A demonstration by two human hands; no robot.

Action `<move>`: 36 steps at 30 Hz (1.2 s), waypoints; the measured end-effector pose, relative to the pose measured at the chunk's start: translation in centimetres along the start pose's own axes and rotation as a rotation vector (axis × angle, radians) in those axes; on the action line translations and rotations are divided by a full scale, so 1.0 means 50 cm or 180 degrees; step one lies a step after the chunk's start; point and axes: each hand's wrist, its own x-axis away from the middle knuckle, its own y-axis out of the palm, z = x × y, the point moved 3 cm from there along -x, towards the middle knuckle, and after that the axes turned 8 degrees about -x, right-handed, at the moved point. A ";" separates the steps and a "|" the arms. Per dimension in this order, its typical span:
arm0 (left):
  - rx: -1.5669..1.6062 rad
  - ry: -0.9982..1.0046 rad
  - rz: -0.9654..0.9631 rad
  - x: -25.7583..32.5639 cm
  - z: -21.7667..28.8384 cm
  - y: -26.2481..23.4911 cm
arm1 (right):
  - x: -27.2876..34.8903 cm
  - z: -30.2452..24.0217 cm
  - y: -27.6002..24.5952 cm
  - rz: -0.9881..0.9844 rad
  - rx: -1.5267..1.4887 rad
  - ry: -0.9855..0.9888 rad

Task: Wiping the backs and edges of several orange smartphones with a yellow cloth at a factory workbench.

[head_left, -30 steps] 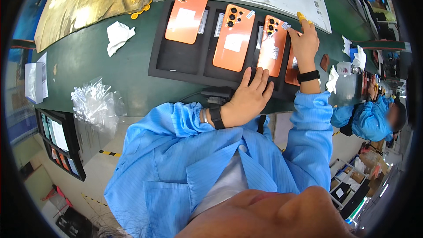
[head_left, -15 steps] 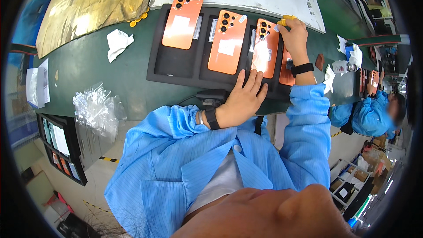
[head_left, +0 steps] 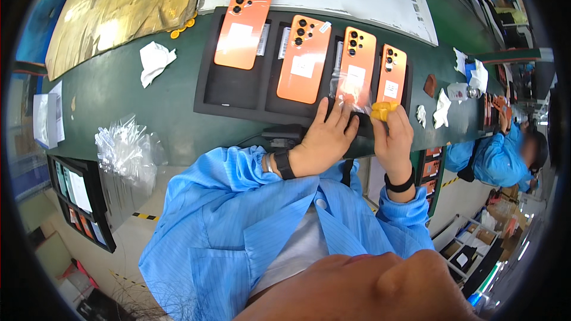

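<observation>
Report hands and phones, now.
Left hand at third phone from left. Right hand beside clear film, grip unclear. Film crumpled over that phone's lower end.

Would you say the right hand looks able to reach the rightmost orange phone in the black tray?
Probably yes: the right hand is close to the rightmost phone, with nothing visible between.

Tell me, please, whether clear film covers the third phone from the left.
Partly off: the film bunches at the lower end of the phone, whose camera end looks bare.

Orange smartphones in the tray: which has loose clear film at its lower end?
The third smartphone from the left: clear film bunches there, beside the left hand; the other three show none there.
</observation>
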 end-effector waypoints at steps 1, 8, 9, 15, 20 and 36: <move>-0.0010 -0.0012 0.0038 0.000 0.001 0.001 | 0.016 -0.008 -0.011 0.0034 0.0021 0.0036; -0.0221 -0.0017 0.0000 -0.014 -0.006 0.010 | 0.074 -0.066 -0.041 0.0243 0.0196 -0.0479; -0.0308 -0.0030 0.0112 -0.008 -0.008 0.018 | 0.076 -0.069 -0.042 0.0273 0.0100 -0.0493; -0.0147 -0.0002 -0.0078 -0.007 -0.013 -0.010 | 0.115 -0.082 -0.059 0.0605 -0.0020 -0.0345; -0.0044 0.0055 -0.0014 -0.013 -0.007 -0.015 | 0.141 -0.068 -0.077 0.0748 0.0033 -0.0323; 0.1177 -0.0958 0.0937 0.003 -0.064 -0.085 | 0.157 -0.028 -0.076 0.1096 -0.0478 -0.0527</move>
